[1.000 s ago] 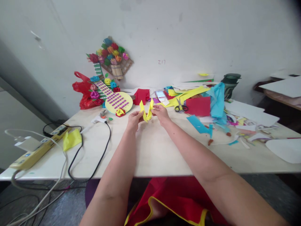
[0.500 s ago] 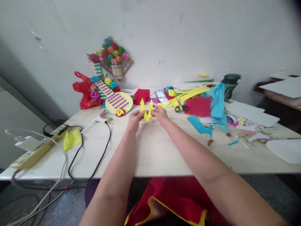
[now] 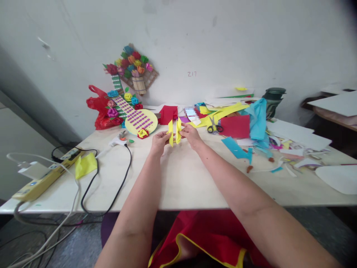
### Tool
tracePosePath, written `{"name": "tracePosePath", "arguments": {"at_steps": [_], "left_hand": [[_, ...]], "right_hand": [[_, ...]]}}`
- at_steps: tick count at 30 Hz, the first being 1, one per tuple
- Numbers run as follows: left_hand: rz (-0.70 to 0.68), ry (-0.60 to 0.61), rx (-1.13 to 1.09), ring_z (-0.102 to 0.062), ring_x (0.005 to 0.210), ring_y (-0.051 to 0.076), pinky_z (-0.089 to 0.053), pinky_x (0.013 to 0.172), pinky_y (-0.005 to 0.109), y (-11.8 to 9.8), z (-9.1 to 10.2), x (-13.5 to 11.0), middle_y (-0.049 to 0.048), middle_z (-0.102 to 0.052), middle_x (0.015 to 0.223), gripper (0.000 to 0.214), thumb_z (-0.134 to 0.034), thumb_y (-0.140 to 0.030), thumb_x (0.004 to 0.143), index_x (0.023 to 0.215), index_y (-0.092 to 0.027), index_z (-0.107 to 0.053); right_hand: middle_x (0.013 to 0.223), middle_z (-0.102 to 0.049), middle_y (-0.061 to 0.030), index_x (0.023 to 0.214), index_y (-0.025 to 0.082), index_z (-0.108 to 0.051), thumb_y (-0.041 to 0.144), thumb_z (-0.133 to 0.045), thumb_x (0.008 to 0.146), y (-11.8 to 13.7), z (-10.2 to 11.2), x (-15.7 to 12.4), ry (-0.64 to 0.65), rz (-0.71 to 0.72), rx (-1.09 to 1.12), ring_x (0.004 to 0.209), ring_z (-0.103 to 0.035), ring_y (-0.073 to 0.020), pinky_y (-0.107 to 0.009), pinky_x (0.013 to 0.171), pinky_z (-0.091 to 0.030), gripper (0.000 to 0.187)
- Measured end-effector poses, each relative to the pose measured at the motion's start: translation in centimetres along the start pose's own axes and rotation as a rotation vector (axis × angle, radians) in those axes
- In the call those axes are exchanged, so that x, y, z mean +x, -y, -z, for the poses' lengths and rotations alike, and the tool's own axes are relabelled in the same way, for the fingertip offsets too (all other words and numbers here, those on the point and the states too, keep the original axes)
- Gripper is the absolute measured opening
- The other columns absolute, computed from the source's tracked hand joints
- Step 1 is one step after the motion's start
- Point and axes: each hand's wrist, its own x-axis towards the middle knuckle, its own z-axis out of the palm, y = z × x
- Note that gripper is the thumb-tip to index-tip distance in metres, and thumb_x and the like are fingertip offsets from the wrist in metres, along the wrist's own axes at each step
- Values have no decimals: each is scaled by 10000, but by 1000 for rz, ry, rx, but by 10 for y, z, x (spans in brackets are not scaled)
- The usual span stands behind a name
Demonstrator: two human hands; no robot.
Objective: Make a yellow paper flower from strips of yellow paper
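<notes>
Both my hands meet over the middle of the pale table (image 3: 181, 178), pinching a folded yellow paper strip (image 3: 174, 131). My left hand (image 3: 158, 141) grips its left fold, fingers closed. My right hand (image 3: 190, 135) pinches the right fold from the other side. The strip's two ends stand upright, close together. Behind it lie a red paper piece (image 3: 169, 113) and a yellow paper guitar (image 3: 136, 118) with purple strips and paper flowers.
Scissors (image 3: 214, 127), red sheet (image 3: 235, 125), blue paper (image 3: 258, 118) and scraps crowd the right back. A glue gun (image 3: 118, 140) with black cord, a power strip (image 3: 41, 178) and a yellow scrap (image 3: 85, 165) lie left. A flower bouquet craft (image 3: 134, 69) leans against the wall.
The yellow strip's two ends, spread apart a second ago, have been brought together and now stand upright side by side. Both hands stayed in place.
</notes>
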Motion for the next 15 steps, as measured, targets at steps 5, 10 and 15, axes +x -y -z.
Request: {"name": "tracePosePath", "arguments": {"at_steps": [5,10,15], "left_hand": [[-108,-28,66,-652,645,180,-446,551,225,-7,-3,-6,-36,-588,538,654,-754,-229,560,1171,-192,-523],[-173,4,82,-640,630,164,-435,572,223,-7,-3,-5,-60,-515,477,512,-750,-228,553,1051,-208,-630],[-128,-40,150,-568,538,116,-435,550,246,-1,-3,-1,22,-647,628,294,-731,-283,566,823,-145,-697]], "right_hand": [[592,-520,71,1047,166,-537,261,-635,544,0,2,0,-9,-8,20,598,-523,-95,-224,565,-418,522],[596,-525,69,1047,164,-537,259,-638,542,3,2,-2,-13,-27,36,581,-512,-86,-213,544,-409,524],[601,-550,58,1023,173,-552,257,-619,565,4,2,-4,4,-15,-2,582,-523,-92,-213,535,-408,470]]}}
